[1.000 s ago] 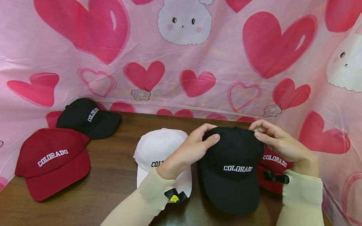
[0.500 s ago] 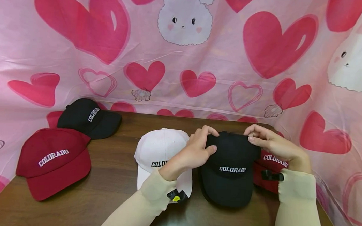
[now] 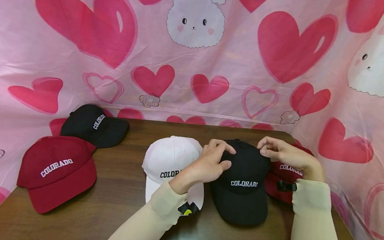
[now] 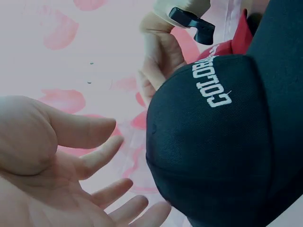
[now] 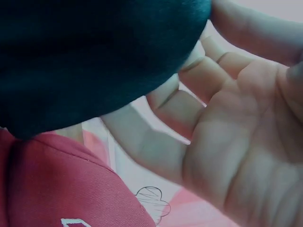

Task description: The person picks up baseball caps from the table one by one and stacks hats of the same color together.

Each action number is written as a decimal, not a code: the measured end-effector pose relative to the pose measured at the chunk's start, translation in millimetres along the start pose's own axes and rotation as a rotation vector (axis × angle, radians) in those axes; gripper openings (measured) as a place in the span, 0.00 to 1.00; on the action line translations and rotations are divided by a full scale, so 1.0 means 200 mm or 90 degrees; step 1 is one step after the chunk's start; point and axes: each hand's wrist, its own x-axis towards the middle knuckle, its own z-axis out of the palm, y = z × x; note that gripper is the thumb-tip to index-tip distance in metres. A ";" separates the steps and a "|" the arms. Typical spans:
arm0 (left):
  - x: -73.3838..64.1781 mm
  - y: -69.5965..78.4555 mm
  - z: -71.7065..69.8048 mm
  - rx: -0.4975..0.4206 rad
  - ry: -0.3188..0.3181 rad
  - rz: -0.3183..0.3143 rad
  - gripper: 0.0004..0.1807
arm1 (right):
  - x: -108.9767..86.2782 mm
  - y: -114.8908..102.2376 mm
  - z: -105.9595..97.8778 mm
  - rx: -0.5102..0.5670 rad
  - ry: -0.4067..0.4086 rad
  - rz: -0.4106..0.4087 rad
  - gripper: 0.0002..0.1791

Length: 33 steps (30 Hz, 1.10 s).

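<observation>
A black baseball cap lettered COLORADO sits right of centre on the table, brim toward me. My left hand is at its upper left with fingers spread; in the left wrist view a gap separates the left hand from the crown. At the cap's upper right edge is my right hand, its fingers loosely bent. The right wrist view has this hand with fingers partly hidden behind the black cap, the thumb by its edge. Whether they touch is unclear.
A white cap stands left of the black one, partly covered by my left arm. A red cap is behind my right wrist. Another red cap and a black cap sit far left. Printed cloth surrounds the wooden table.
The black cap has come down and shifted left, now flatter on the table. My left fingers have opened off its crown. My right hand has moved left and slightly down beside it.
</observation>
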 end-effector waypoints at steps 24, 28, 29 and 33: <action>-0.01 0.01 0.00 0.088 -0.111 -0.008 0.26 | 0.05 -0.02 0.05 -0.080 0.015 0.059 0.14; -0.01 0.01 0.00 0.093 -0.126 -0.004 0.27 | 0.04 -0.03 0.05 -0.135 0.031 0.052 0.13; -0.01 0.01 0.00 0.097 -0.128 -0.002 0.27 | 0.04 -0.04 0.05 -0.143 0.032 0.050 0.13; -0.03 0.02 -0.04 0.093 -0.143 0.010 0.27 | 0.01 -0.07 0.05 -0.182 0.041 0.046 0.14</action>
